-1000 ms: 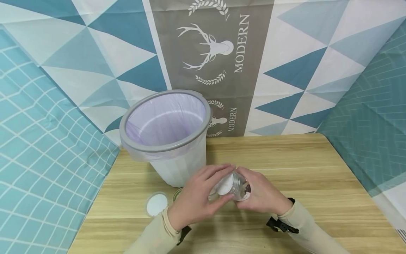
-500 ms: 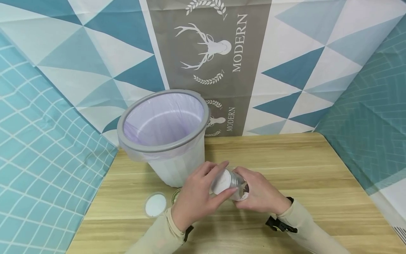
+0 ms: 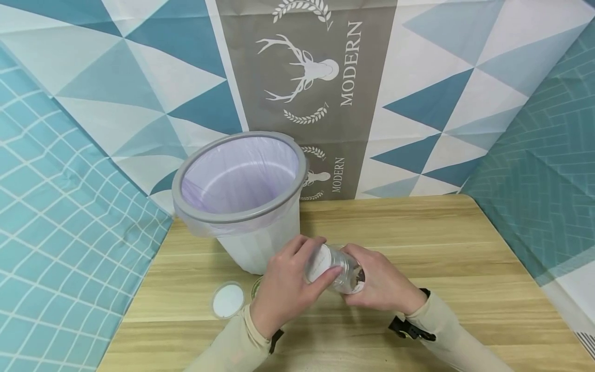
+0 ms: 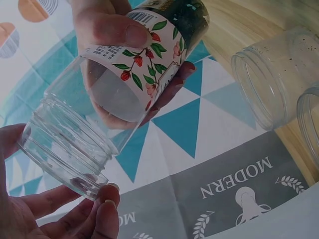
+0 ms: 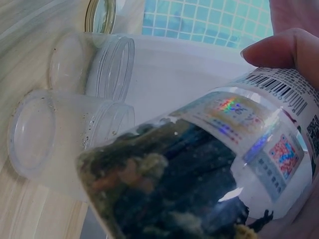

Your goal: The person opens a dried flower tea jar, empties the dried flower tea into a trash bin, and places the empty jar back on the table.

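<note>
My right hand (image 3: 381, 279) grips a clear plastic jar (image 4: 107, 94), tilted with its mouth to the left. The jar's pale label (image 4: 144, 59) shows red buds and green leaves. Dark contents (image 5: 164, 184) with some brown and orange bits gather at the jar's base end. With thumb and fingers curled round its edge, my left hand (image 3: 285, 281) holds a clear-sided lid with a white disc (image 3: 321, 262) at the jar's ribbed mouth. The left fingertips (image 4: 107, 194) press on the clear rim in the left wrist view.
Behind the hands stands a white bin (image 3: 260, 248) with a purple liner (image 3: 241, 181). A round white-faced lid (image 3: 228, 300) lies on the wooden table (image 3: 409, 227). Clear jars (image 5: 35, 134) stand close by, with a gold-rimmed round piece (image 5: 102, 17) near them.
The left fingers and thumb have shifted left round the white-faced lid, whose face has turned and tilted. The right hand and jar have stayed nearly in place. The camera's view moved slightly.
</note>
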A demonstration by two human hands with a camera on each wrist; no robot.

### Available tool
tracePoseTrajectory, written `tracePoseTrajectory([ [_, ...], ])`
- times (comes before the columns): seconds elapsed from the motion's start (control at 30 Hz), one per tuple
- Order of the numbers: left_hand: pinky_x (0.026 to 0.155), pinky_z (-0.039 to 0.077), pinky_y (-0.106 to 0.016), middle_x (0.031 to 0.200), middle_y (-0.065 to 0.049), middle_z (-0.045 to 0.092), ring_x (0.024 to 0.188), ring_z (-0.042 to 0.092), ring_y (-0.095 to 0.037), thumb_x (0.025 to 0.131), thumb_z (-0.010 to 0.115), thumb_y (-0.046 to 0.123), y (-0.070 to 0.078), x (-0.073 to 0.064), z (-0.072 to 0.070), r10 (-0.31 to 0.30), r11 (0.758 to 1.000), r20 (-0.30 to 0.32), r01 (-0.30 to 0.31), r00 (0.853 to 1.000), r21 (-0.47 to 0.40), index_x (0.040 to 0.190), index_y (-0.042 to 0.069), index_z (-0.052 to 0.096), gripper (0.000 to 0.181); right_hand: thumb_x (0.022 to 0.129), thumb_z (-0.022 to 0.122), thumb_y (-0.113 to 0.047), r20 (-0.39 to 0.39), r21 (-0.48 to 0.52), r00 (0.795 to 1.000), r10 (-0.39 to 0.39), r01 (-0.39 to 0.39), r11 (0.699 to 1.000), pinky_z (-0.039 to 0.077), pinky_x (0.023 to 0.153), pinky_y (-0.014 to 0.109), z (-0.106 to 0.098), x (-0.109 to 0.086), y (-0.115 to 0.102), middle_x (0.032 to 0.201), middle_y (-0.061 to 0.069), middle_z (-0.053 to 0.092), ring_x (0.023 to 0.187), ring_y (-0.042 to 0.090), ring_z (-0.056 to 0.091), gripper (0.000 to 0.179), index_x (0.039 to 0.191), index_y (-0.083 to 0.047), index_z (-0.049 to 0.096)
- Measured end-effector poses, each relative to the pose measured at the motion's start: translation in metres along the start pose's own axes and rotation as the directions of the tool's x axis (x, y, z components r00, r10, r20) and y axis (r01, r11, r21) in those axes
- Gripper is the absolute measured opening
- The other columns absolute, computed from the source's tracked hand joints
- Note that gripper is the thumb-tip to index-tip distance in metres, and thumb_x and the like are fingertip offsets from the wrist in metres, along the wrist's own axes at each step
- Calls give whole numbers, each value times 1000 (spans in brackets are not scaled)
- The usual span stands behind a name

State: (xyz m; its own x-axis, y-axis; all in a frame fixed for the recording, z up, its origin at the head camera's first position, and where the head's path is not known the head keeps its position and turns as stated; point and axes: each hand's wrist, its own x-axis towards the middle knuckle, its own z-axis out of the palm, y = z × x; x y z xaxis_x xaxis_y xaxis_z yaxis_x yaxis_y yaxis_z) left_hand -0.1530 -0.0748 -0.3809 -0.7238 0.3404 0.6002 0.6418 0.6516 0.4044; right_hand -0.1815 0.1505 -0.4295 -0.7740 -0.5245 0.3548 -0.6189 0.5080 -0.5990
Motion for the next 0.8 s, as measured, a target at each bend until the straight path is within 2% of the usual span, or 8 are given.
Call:
tracePoseTrajectory([
  [0.23,72,57,-27,101,3,66,85,64,-11,91,77,42,-1,0,-3,-5,999,-11,5,1000,-34,123,12,69,45,57,90,-17,-4,5,1000,0,0,1000,59,70,31,0,0,-1,99,-15,65,82,6,63,66,116,-22,60],
  [0.47,69,54,-23,102,2,66,82,62,-9,92,75,42,-3,-1,-6,-10,998,-30,8,1000,-61,122,12,68,42,57,91,-16,-12,20,1000,14,-13,1000,58,71,30,-1,0,-2,99,-14,65,83,6,62,65,115,-22,60],
  [0.6,68,54,-23,102,2,66,80,59,-9,94,73,45,-4,-1,-8,9,998,-49,-12,999,-67,122,12,68,43,58,91,-16,-30,25,999,10,-9,1000,58,71,30,-2,0,-2,98,-14,65,83,5,62,64,113,-22,60],
  [0.8,72,58,-27,105,0,67,84,63,-9,95,73,43,-5,-1,-12,40,994,-80,-48,996,-101,125,11,67,44,58,92,-17,-55,30,998,1,1,1000,59,71,31,-5,1,-2,98,-14,65,83,4,62,64,114,-21,61],
])
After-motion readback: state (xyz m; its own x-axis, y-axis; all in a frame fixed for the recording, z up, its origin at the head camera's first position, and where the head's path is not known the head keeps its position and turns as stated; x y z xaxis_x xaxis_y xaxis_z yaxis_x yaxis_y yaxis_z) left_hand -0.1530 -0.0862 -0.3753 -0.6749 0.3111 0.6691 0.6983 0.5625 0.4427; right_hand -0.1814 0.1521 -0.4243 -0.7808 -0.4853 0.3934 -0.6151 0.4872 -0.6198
